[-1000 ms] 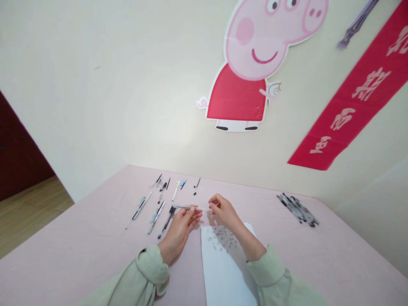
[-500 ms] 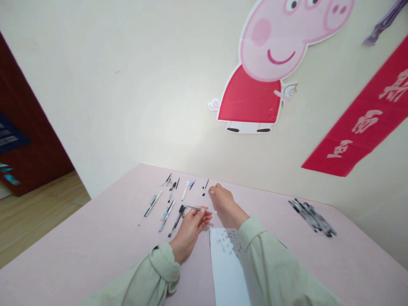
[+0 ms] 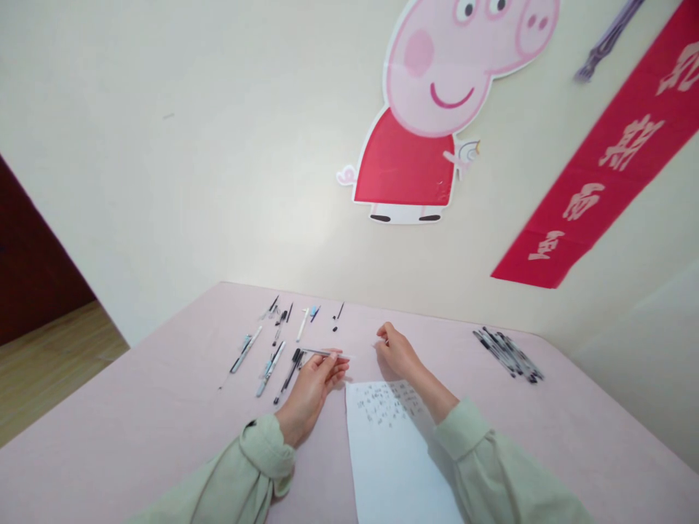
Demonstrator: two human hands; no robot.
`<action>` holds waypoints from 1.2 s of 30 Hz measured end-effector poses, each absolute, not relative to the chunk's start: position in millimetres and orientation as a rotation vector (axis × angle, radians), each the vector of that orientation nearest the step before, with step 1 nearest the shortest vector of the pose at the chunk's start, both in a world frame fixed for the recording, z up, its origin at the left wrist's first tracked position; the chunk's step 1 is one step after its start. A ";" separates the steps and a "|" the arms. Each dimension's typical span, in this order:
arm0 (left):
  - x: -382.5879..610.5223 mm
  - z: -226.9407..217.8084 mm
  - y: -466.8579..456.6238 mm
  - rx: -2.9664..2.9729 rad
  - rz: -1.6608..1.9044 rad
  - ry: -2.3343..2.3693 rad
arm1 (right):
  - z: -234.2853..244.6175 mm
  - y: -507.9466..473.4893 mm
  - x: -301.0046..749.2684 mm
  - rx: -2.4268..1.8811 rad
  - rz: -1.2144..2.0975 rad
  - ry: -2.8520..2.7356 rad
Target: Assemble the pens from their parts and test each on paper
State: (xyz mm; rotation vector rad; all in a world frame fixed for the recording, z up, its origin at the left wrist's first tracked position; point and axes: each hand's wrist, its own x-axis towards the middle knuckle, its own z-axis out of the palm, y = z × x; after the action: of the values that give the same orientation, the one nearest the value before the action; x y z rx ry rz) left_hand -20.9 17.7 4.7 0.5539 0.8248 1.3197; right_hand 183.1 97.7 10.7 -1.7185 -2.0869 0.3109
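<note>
My left hand [image 3: 310, 393] holds a slim grey pen barrel [image 3: 317, 352] between thumb and fingers, lying nearly level above the table. To its right, my right hand [image 3: 401, 356] is over the table with its fingers bent together; whatever they pinch is too small to make out. A thin black refill [image 3: 341, 311] and small black pen parts [image 3: 335, 329] lie beyond my left hand. Just left of it rest black pens [image 3: 288, 377] and a white pen [image 3: 271, 369]. A sheet of paper [image 3: 393, 466] with handwriting lies below my hands.
More pens and parts lie at the left, among them a white pen [image 3: 247, 349] and a white barrel [image 3: 302, 325]. A pile of pens [image 3: 507, 354] sits at the right. The pink-covered table [image 3: 164, 407] meets the wall behind, with a cartoon pig cutout [image 3: 407, 164] and red banner [image 3: 579, 200].
My right hand has moved right, away from the small black parts and the barrel. My left hand keeps holding the barrel. The view has swung slightly right.
</note>
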 end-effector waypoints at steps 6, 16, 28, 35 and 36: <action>-21.4 3.5 17.7 0.570 1.312 0.824 | 9.0 48.3 187.1 -1.354 0.889 -1.732; -19.6 9.7 13.7 0.646 1.276 0.826 | 6.5 16.3 150.2 -1.176 1.259 -1.203; -18.0 8.9 13.3 0.667 1.260 0.842 | -8.4 27.9 176.1 -1.371 0.780 -1.709; -18.6 2.8 16.7 0.663 1.255 0.848 | -0.9 66.2 194.0 -1.663 0.429 -2.043; -18.6 1.5 17.2 0.664 1.253 0.849 | 2.8 71.5 193.7 -1.709 0.371 -2.079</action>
State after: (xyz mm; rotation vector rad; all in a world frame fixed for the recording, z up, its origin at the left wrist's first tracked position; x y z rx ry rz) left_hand -18.6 17.2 1.5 0.6642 0.8487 1.2535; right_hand 193.7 71.5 2.8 -1.7088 -2.0788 0.3706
